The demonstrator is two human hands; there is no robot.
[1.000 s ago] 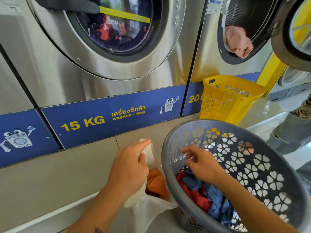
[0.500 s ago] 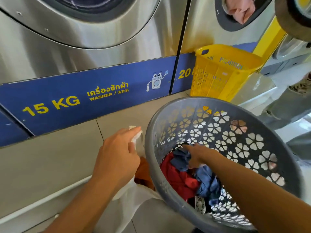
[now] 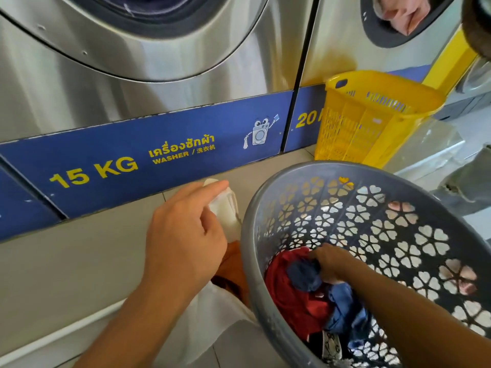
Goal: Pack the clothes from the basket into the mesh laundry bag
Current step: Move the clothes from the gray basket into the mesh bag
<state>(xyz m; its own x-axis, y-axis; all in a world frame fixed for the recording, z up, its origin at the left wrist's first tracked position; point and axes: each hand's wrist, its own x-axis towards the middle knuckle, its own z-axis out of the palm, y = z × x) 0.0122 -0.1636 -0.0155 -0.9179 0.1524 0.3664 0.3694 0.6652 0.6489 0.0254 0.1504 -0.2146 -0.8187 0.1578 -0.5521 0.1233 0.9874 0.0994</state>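
Steel-fronted washing machines (image 3: 148, 75) with a blue label band fill the background of the head view, standing on a pale tiled floor (image 3: 66, 274), and a yellow slotted plastic hamper (image 3: 372, 120) stands against them to the right. Low in the picture, a round grey plastic basket with flower-shaped cut-outs (image 3: 249, 251) is tipped toward the camera, and beside its left rim hangs the white mesh laundry bag (image 3: 225, 216), the two touching or nearly so. The left hand (image 3: 183, 240) pinches the bag's upper edge, fingers (image 3: 212, 188) clenched on the white fabric so the mouth is held up; an orange garment (image 3: 233, 264) already shows inside the mouth. The right hand (image 3: 332, 264) is deep in the basket, fingers closed around a crumpled dark blue garment (image 3: 303, 277) lying on top of a red garment (image 3: 289, 296), with a lighter blue piece (image 3: 345, 301) and something dark just beneath the forearm. What matters for the coming move is that the bag's mouth lies to the left of the right hand, on the far side of the basket's rim, so the bundle probably has to rise over that rim before going down. The left hand is nearer the opening and seems best placed to keep it wide.
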